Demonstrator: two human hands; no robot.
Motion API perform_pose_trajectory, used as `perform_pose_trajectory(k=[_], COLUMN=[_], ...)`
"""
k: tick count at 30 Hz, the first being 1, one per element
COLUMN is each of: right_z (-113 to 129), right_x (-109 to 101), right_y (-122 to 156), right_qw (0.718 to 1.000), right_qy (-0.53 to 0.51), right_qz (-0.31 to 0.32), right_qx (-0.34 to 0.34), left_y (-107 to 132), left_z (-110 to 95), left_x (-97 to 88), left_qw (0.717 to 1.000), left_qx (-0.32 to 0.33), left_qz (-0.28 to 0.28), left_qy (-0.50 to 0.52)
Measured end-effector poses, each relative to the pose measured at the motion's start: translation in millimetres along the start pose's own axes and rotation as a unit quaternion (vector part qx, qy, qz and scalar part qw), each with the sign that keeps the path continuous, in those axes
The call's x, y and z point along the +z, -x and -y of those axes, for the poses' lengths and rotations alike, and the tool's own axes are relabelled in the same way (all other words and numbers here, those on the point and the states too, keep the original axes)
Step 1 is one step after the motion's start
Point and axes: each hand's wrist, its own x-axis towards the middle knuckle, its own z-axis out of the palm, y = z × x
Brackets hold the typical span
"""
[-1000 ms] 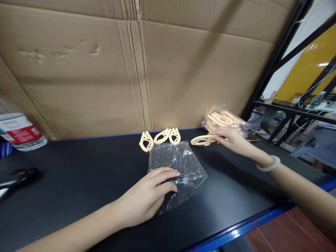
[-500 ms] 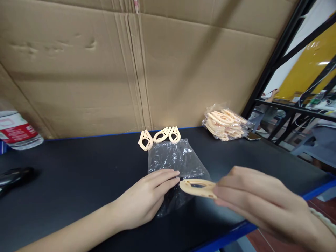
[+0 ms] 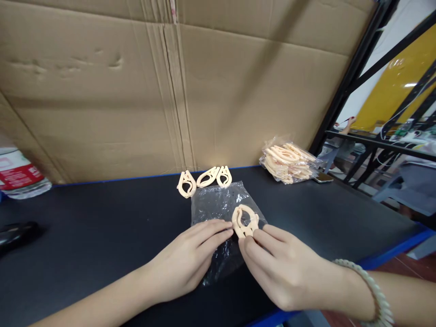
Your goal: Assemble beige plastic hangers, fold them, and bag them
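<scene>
My left hand [image 3: 185, 261] lies flat on a clear plastic bag [image 3: 221, 209] on the black table [image 3: 102, 227], fingers stretched out and together. My right hand [image 3: 279, 263] pinches a cream plastic clip [image 3: 244, 221] by its near end, just over the bag's right side, next to my left fingertips. Three more cream clips [image 3: 204, 179] lie in a row beyond the bag, at the table's far edge.
A clear bag full of cream clips [image 3: 288, 161] sits at the back right, a phone [image 3: 323, 178] beside it. A cardboard wall [image 3: 170, 91] stands behind the table. A water bottle [image 3: 20, 175] and a dark object [image 3: 17, 231] are at the left. Black shelving [image 3: 374, 136] at right.
My right hand took one clip from near the full bag, brought it toward me, then set it over the flat bag by my left fingers. The left hand stayed on the bag.
</scene>
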Motion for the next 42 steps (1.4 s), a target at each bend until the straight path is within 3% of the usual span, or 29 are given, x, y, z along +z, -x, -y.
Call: perform_pose_trajectory(k=[6, 11, 15, 17, 20, 23, 27, 31, 34, 38, 42], right_z=[6.7, 5.2, -13.1, -29.8, -62.3, -98.6, -140.4, -166.0, -176.7, -187.8, -190.5], right_x=[11.4, 20.2, 24.4, 19.5, 9.7, 15.0, 59.2, 117.6, 148.2, 158.7, 140.7], right_y=[-8.1, -20.0, -25.9, -25.6, -24.8, -27.7, -36.9, -45.6, -48.5, -41.4, -19.9], right_qw=[0.993, 0.980, 0.952, 0.946, 0.924, 0.907, 0.955, 0.963, 0.963, 0.964, 0.958], right_qy=[0.067, 0.114, 0.076, -0.006, -0.168, -0.289, -0.174, -0.168, -0.174, -0.172, -0.186], right_qz=[0.060, 0.040, 0.139, 0.202, 0.244, 0.230, 0.140, 0.144, 0.150, 0.147, 0.157], right_qx=[0.082, 0.158, 0.261, 0.255, 0.243, 0.202, 0.195, 0.157, 0.138, 0.141, 0.149], left_y=[-0.2, -0.1, -0.5, -0.3, 0.0, -0.6, -2.0, -1.3, 0.1, 1.1, 1.1], left_z=[-0.6, 0.1, 1.5, 2.4, 2.8, 1.3, -0.5, -0.8, -1.0, 0.0, 2.3], left_x=[0.0, 0.5, 1.1, 1.3, 0.5, -1.6, -3.4, -4.2, -5.4, -6.4, -5.3], left_qw=[1.000, 1.000, 0.999, 0.999, 0.999, 0.999, 0.999, 0.999, 0.999, 0.999, 0.999], left_qx=[0.002, 0.005, 0.007, 0.012, 0.018, 0.015, 0.019, 0.017, 0.015, 0.005, 0.004], left_qz=[-0.011, 0.007, 0.022, 0.019, 0.022, 0.031, 0.029, 0.033, 0.039, 0.048, 0.050], left_qy=[-0.005, -0.025, -0.039, -0.037, -0.030, -0.026, -0.028, -0.031, -0.027, -0.018, -0.012])
